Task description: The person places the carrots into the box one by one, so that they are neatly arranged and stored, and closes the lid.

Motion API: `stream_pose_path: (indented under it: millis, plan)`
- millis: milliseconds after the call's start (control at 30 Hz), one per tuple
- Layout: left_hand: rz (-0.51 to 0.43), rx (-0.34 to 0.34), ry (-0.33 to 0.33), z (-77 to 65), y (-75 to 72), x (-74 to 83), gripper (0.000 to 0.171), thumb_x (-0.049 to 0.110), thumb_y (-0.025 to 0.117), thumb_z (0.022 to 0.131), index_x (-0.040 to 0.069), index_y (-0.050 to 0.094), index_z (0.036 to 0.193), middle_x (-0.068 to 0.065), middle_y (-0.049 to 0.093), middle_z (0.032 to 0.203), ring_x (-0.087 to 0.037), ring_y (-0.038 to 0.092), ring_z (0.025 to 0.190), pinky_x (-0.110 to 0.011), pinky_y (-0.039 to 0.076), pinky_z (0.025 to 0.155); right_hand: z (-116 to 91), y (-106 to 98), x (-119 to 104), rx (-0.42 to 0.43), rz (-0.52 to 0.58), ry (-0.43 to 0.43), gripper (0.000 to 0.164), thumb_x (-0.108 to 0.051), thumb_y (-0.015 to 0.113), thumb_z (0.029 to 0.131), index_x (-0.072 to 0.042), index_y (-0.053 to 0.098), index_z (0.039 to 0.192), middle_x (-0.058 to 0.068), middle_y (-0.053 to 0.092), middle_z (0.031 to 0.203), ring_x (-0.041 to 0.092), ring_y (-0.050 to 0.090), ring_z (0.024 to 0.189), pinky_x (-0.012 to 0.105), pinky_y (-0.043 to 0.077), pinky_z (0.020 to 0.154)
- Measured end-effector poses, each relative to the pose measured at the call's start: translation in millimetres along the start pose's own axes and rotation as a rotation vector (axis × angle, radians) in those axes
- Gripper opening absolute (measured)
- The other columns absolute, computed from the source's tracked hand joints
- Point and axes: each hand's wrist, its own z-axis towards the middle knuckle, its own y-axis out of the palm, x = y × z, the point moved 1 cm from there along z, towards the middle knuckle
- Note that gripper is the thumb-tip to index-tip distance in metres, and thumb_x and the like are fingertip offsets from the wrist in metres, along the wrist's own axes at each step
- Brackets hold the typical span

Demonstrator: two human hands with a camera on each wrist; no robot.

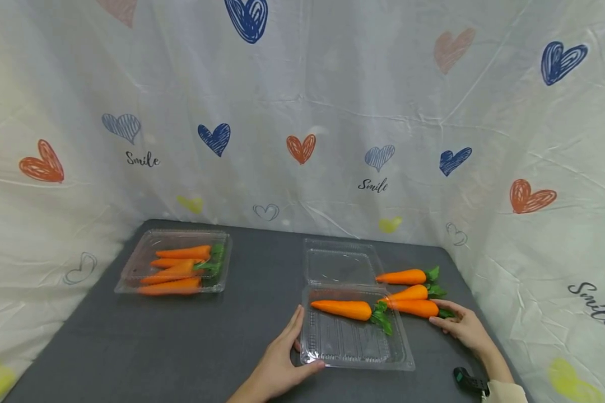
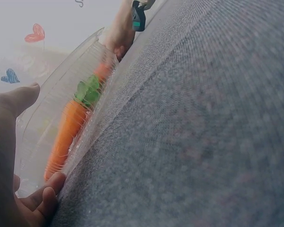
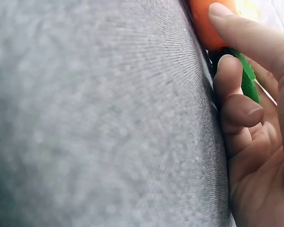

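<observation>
A clear hinged plastic container (image 1: 353, 350) lies with its lid (image 1: 340, 266) folded back; one carrot (image 1: 341, 309) with green leaves rests inside. Along the container's left side is my left hand (image 1: 279, 364), fingers fairly straight at the wall and thumb over the front corner. To the right, my right hand (image 1: 464, 327) pinches the leafy end of another carrot (image 1: 415, 307), thumb on its orange top in the right wrist view. That carrot's tip overlaps the container's right rim. Two more carrots, an upper carrot (image 1: 403, 277) and a middle carrot (image 1: 410, 293), lie just behind it.
A closed clear container (image 1: 131, 282) holding several carrots (image 1: 173, 271) stands at the back left of the dark grey table (image 1: 191, 347). A pale curtain (image 1: 333, 73) printed with hearts hangs around the table's back and sides. A black device (image 1: 469, 380) sits at my right wrist.
</observation>
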Motion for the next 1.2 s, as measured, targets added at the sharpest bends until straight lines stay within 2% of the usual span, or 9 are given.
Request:
stream_pose_path:
  millis: [67,200,233,467,667,800,1000,1100,1200]
  plan:
    - [0.0,-0.004,-0.003,0.6,-0.1,0.1,0.113,0.061,0.08,0.089,0.025,0.014,0.173,0.0,0.01,0.179,-0.003,0.05,0.084,-0.026,0.043,0.072,0.4,-0.7,-0.4,-0.009,-0.003,0.001,0.065,-0.026,0.082,0.096,-0.002,0.057,0.151,-0.012,0.071,0.1,0.014,0.06,0.062,0.03,0.049,0.058]
    - [-0.001,-0.008,0.001,1.8,0.3,0.5,0.113,0.062,0.08,0.089,0.025,0.014,0.173,0.001,0.01,0.179,-0.002,0.05,0.084,-0.026,0.044,0.073,1.7,-1.9,-0.3,0.002,-0.009,-0.019,0.066,-0.029,0.083,0.095,-0.004,0.059,0.151,-0.031,0.066,0.11,0.015,0.058,0.058,0.03,0.05,0.058]
    - [0.0,-0.007,0.003,2.1,0.4,0.6,0.113,0.061,0.08,0.089,0.025,0.013,0.173,0.001,0.01,0.179,-0.002,0.051,0.084,-0.026,0.044,0.073,2.0,-1.8,-0.1,0.004,-0.012,-0.024,0.066,-0.029,0.083,0.095,-0.004,0.059,0.151,-0.032,0.065,0.11,0.015,0.058,0.058,0.03,0.051,0.059]
    - [0.015,0.001,0.013,2.3,0.9,0.8,0.113,0.061,0.081,0.089,0.024,0.014,0.173,0.001,0.011,0.178,-0.001,0.051,0.084,-0.026,0.045,0.076,0.7,1.1,0.6,0.04,-0.035,-0.007,0.066,-0.034,0.084,0.094,-0.004,0.061,0.148,-0.022,0.064,0.116,0.018,0.06,0.06,0.032,0.053,0.062]
    - [0.012,-0.006,0.001,1.7,1.8,0.3,0.113,0.061,0.081,0.089,0.024,0.015,0.173,0.0,0.012,0.178,-0.002,0.051,0.083,-0.026,0.044,0.076,-8.4,2.1,1.6,0.059,-0.013,-0.003,0.065,-0.033,0.083,0.095,-0.003,0.06,0.148,-0.016,0.065,0.113,0.019,0.06,0.06,0.033,0.052,0.061]
    - [0.008,-0.009,-0.001,1.4,2.0,-0.2,0.113,0.061,0.081,0.089,0.024,0.014,0.173,0.0,0.012,0.178,-0.002,0.051,0.083,-0.026,0.044,0.076,-19.1,1.8,-2.1,0.093,-0.005,0.05,0.07,-0.037,0.083,0.094,-0.004,0.057,0.15,-0.012,0.065,0.111,0.018,0.059,0.06,0.033,0.052,0.06]
    - [0.006,-0.004,0.004,0.7,1.4,-1.8,0.113,0.062,0.08,0.088,0.024,0.015,0.173,-0.001,0.012,0.178,-0.002,0.05,0.083,-0.025,0.043,0.073,-35.9,3.0,-16.4,0.169,0.042,0.189,0.084,-0.051,0.084,0.089,-0.009,0.054,0.155,-0.019,0.068,0.106,0.017,0.06,0.067,0.032,0.053,0.063]
    - [0.002,-0.005,0.003,0.8,0.8,-2.4,0.113,0.062,0.08,0.089,0.025,0.014,0.173,-0.001,0.011,0.179,-0.003,0.05,0.084,-0.025,0.043,0.072,-44.9,6.1,-28.9,0.202,0.072,0.21,0.084,-0.054,0.084,0.088,-0.012,0.054,0.155,-0.026,0.067,0.107,0.016,0.06,0.067,0.032,0.054,0.064]
    - [-0.007,-0.009,-0.002,1.3,0.3,-2.2,0.113,0.061,0.08,0.089,0.026,0.013,0.173,-0.001,0.01,0.179,-0.003,0.051,0.084,-0.026,0.044,0.07,-54.6,12.4,-45.8,0.223,0.099,0.187,0.078,-0.053,0.084,0.089,-0.015,0.058,0.151,-0.03,0.066,0.105,0.017,0.06,0.063,0.032,0.053,0.062]
